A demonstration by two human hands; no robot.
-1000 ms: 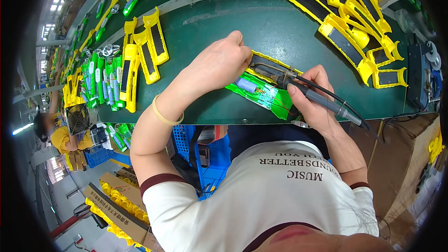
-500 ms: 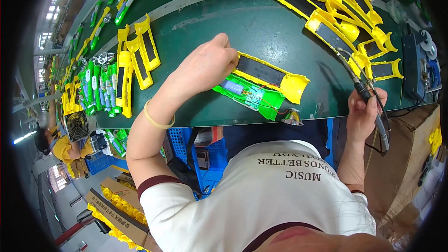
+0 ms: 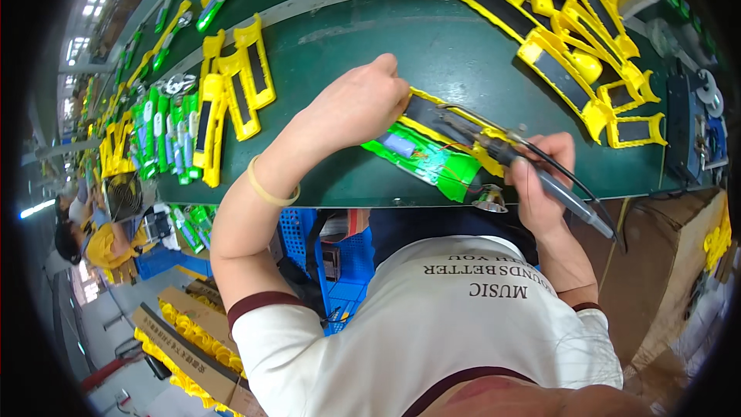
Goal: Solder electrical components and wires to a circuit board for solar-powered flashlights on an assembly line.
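My right hand [image 3: 543, 212] grips a soldering iron [image 3: 570, 197] by its grey handle, with the tip pointing left over the work. Beneath it lie a yellow plastic shell [image 3: 427, 113] with a dark panel and a green lamp housing [image 3: 457, 177], side by side. The green housing holds a purple-blue battery cell [image 3: 399, 145] and a circuit board; thin wires run across. A shiny reflector [image 3: 489, 200] sits at its right end, by the table edge. My left hand [image 3: 356, 104] is closed at the left end of both parts; its fingertips are hidden.
Yellow shells [image 3: 557, 71] are heaped at the far right, beside a blue soldering station [image 3: 683, 112]. More yellow shells [image 3: 258, 62] and green lamp housings [image 3: 160, 135] lie on the left of the green table [image 3: 340, 46]. Another person [image 3: 108, 245] works at far left.
My right hand has brought the soldering iron leftward from the table's right edge to above the yellow shell and green housing. My left hand keeps its place at their left end.
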